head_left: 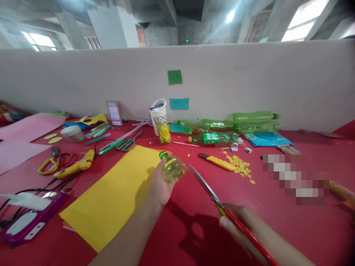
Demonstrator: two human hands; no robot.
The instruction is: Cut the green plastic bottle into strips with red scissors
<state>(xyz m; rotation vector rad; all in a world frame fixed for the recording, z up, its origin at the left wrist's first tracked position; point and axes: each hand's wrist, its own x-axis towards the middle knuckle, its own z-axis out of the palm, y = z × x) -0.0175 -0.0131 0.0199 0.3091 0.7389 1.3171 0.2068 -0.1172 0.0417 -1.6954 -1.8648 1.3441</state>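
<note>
My left hand is closed around the cut-off top of a green plastic bottle, its green cap pointing up and to the left. In my right hand is a pair of scissors with red handles. Its blades look nearly closed and aim up and left, toward the bottle piece but apart from it. Beneath my left hand and forearm lies a stack of yellow paper. To the right, a yellow utility knife rests against a pile of yellow paper stars.
Several green bottles lie along the white partition. A white cup stands at the back. On the left are a yellow glue gun, pliers, grey scissors and a purple power strip with cables.
</note>
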